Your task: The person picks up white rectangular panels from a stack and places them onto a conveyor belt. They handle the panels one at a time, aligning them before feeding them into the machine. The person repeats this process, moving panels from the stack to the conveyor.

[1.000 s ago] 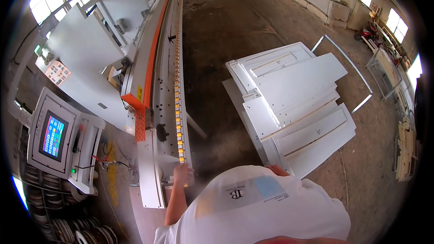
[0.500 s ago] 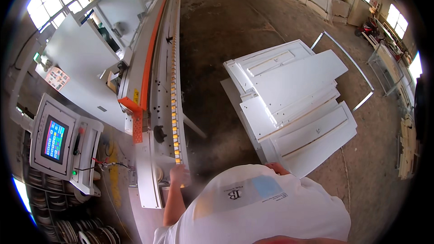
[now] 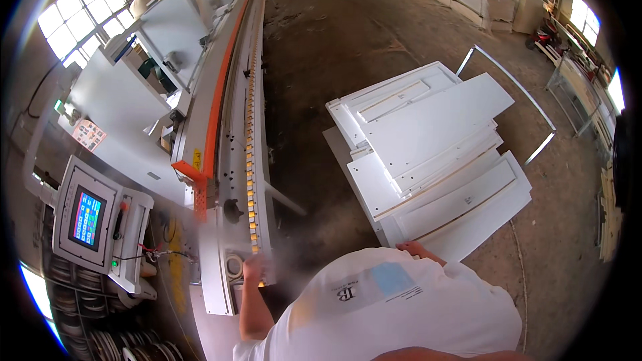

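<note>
The left hand [image 3: 253, 269] lies, fingers curled, at the near end of the yellow-roller rail [image 3: 251, 187], perhaps steadying the stooped body; I can't tell if it grips anything. The right hand [image 3: 418, 250], partly behind the shirt [image 3: 374, 301], is at the near edge of the stacked white panels [image 3: 438, 117], its hold hidden. They lie flat, presumably for easy reach, across from the right edge of the grey machine [image 3: 127, 120].

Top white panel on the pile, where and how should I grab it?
I'd take the top white panel by its right end, coming from the right: it lies flat, and that end juts past the other panels, so its edge looks free, though the underside is hidden.
</note>
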{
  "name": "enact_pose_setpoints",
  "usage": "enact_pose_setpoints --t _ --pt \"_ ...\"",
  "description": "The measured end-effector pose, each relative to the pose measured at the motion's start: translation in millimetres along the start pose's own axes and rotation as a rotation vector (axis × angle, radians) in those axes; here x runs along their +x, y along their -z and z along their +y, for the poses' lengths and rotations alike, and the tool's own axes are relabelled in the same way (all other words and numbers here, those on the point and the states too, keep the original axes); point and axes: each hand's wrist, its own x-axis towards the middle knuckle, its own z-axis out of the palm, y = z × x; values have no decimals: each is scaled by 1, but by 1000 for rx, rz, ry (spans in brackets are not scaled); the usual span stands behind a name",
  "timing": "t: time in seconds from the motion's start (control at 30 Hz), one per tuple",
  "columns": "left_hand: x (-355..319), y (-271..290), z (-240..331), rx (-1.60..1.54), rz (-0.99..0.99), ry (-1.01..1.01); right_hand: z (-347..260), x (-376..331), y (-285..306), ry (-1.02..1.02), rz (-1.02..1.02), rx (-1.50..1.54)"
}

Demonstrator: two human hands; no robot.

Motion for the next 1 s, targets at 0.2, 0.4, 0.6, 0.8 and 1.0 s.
enact_pose_setpoints --t 0.2,0.4,0.6,0.8,1.0 --pt "-9 -13 21 -33 -18 -3 71 27 -8 107 -23 -161" --pt "-5 -7 2 -8 21 -22 54 -3 -4 248 33 -160" --pt "16 -9 -8 29 2 -65 38 -3 -8 189 -59 76" --pt "36 -3 -29 -69 -23 -94 6 22 -26 124 -99 -128" --pt "36 3 -44 -88 -42 -79 -60 22 -30 304 -159 -654"
